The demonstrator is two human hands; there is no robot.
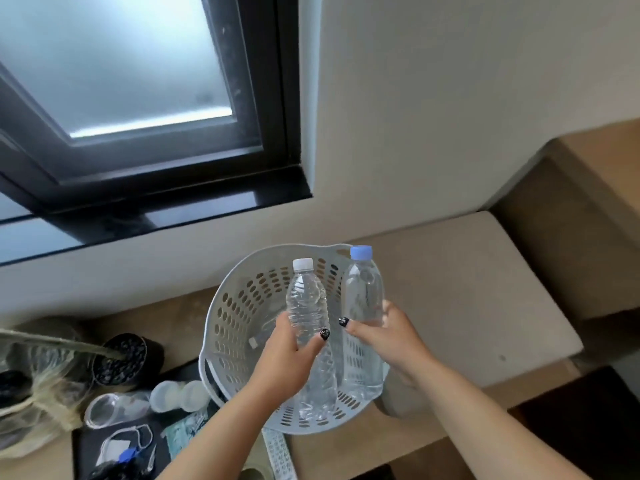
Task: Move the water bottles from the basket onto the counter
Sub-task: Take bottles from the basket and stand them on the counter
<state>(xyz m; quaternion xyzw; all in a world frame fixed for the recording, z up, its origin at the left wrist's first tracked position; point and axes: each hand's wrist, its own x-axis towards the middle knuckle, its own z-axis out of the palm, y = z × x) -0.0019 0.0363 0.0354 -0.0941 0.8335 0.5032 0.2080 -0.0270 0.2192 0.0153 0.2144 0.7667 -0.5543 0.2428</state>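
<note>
A dark-framed window (138,81) above; a black pot of pebbles (119,358) and plastic lids (180,394) at left.

A frosted window (114,74) in a dark frame is glowing with daylight. Plain cream walls (450,98) are meeting a beige ledge (485,289).

Both bare forearms rise from the lower frame; left hand (289,355) and right hand (388,332) each curl around a bottle.
</note>
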